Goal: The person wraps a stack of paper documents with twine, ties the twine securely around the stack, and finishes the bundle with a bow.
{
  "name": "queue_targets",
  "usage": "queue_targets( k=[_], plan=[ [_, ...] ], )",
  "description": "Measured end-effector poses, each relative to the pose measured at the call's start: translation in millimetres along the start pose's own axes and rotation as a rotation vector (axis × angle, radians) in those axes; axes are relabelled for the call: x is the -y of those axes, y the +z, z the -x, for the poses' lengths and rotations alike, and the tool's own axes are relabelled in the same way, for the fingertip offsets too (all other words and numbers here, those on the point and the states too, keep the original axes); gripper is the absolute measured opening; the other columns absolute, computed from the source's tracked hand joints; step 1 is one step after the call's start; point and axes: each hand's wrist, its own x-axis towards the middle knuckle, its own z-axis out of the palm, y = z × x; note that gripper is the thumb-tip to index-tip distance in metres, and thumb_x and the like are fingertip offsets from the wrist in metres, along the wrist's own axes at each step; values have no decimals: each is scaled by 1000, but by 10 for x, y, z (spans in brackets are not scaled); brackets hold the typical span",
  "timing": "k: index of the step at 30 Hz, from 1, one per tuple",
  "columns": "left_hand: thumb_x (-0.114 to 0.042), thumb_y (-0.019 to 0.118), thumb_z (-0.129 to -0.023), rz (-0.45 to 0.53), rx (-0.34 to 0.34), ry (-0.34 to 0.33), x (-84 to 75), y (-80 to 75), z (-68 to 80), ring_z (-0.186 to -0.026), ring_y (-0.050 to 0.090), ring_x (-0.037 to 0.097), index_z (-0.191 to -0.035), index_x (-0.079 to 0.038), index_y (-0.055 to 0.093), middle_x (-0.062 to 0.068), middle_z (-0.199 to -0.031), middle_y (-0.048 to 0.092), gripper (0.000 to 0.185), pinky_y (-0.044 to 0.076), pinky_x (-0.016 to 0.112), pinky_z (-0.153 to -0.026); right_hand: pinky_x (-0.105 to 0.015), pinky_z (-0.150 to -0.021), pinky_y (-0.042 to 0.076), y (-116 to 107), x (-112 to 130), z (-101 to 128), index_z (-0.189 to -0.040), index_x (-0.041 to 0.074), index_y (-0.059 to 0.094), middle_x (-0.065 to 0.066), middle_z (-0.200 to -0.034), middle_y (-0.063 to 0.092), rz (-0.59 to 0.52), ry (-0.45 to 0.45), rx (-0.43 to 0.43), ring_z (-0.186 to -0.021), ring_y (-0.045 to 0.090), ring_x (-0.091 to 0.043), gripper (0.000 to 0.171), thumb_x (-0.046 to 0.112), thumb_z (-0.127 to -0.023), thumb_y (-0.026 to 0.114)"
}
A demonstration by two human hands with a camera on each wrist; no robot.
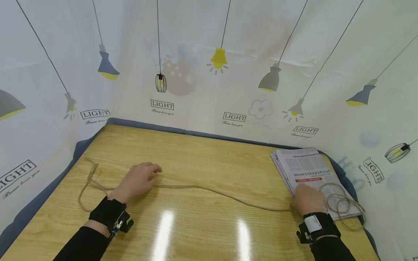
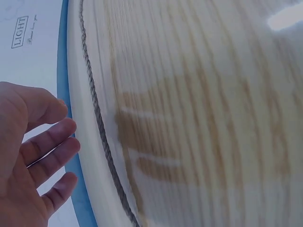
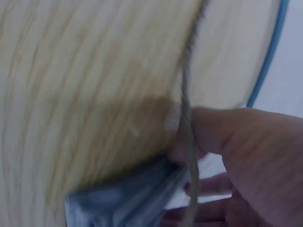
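A long brown rope [image 1: 209,188] lies across the wooden table [image 1: 196,152], from a loose loop at the left to a coil [image 1: 341,203] on a stack of newspapers [image 1: 303,165] at the right. My left hand [image 1: 142,177] rests over the rope with relaxed fingers. In the left wrist view that hand [image 2: 33,156] is spread beside the rope [image 2: 97,118]. My right hand [image 1: 307,199] is at the stack's near left edge. In the blurred right wrist view its thumb and fingers [image 3: 246,151] grip the newspapers [image 3: 128,198], and the rope [image 3: 185,85] crosses the thumb.
A white curtain printed with lamps [image 1: 215,72] closes in the table on the left, back and right. Black wrist straps [image 1: 109,214] sit on both arms. The near middle of the table [image 1: 202,224] shows bright glare.
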Motion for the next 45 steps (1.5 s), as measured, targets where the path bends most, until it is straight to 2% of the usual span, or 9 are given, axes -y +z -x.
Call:
queue_targets(
  k=[8, 13, 20, 25, 28, 32, 34, 39, 45],
  plan=[
    [-8, 62, -90, 17, -3, 10, -144, 85, -99, -95, 67, 24, -115, -13, 67, 6, -110, 69, 26, 52, 45, -84, -43, -48, 48, 38, 111, -103, -78, -10, 61, -23, -73, 66, 61, 119, -29, -65, 65, -34, 27, 17, -84, 63],
    [-9, 64, -90, 18, -1, 22, -195, 150, -145, -94, 66, 23, -115, -14, 68, 5, -109, 69, 25, 53, 44, -83, -45, -49, 48, 96, 100, -151, -70, -8, 62, -24, -70, 65, 43, 89, -122, -63, 64, -35, 27, 10, -88, 53],
    [-8, 64, -90, 20, -10, 55, -283, 241, -221, -96, 66, 23, -114, -14, 68, 4, -110, 69, 25, 52, 45, -87, -46, -50, 50, 171, 75, -256, -75, -11, 64, -27, -75, 65, 78, 103, -215, -66, 66, -37, 20, 0, -87, 52],
    [-6, 62, -90, 25, -13, 71, -356, 286, -281, -97, 65, 23, -114, -15, 68, 3, -109, 69, 26, 52, 44, -87, -46, -48, 49, 173, -19, -234, -66, -11, 61, -27, -66, 62, 109, 54, -329, -58, 63, -37, 27, -2, -89, 49],
    [-5, 61, -91, 48, -25, 88, -449, 297, -345, -100, 65, 23, -114, -14, 68, 3, -109, 69, 26, 52, 42, -87, -47, -46, 47, 138, -60, -218, -71, -15, 62, -32, -72, 59, 100, 29, -319, -53, 59, -37, 29, -2, -92, 45],
    [-7, 58, -94, 173, 8, 66, -688, 330, -523, -100, 64, 19, -116, -12, 67, 4, -110, 69, 24, 52, 38, -86, -51, -46, 46, 113, -84, -181, -86, -21, 58, -36, -85, 52, 45, 39, -294, -54, 56, -40, 29, 1, -96, 42],
    [-9, 56, -96, 268, 43, 45, -843, 375, -652, -99, 63, 17, -118, -12, 66, 4, -111, 69, 25, 51, 36, -86, -53, -46, 46, 134, -82, -168, -90, -21, 56, -35, -86, 51, 17, 41, -332, -55, 56, -42, 29, 3, -98, 41],
    [-14, 52, -100, 513, 113, 70, -1339, 512, -993, -97, 61, 15, -122, -8, 64, 6, -109, 69, 26, 50, 33, -84, -54, -42, 42, 179, -43, -147, -95, -19, 51, -34, -84, 51, -5, -19, -487, -48, 51, -42, 25, 4, -98, 44],
    [-19, 48, -103, 780, 244, 67, -1968, 735, -1280, -102, 64, 16, -131, -10, 58, 10, -115, 69, 31, 50, 26, -80, -52, -36, 36, 199, 43, -72, -84, -12, 48, -28, -74, 50, 13, -85, -720, -39, 43, -37, 19, 3, -94, 49]
  ],
)
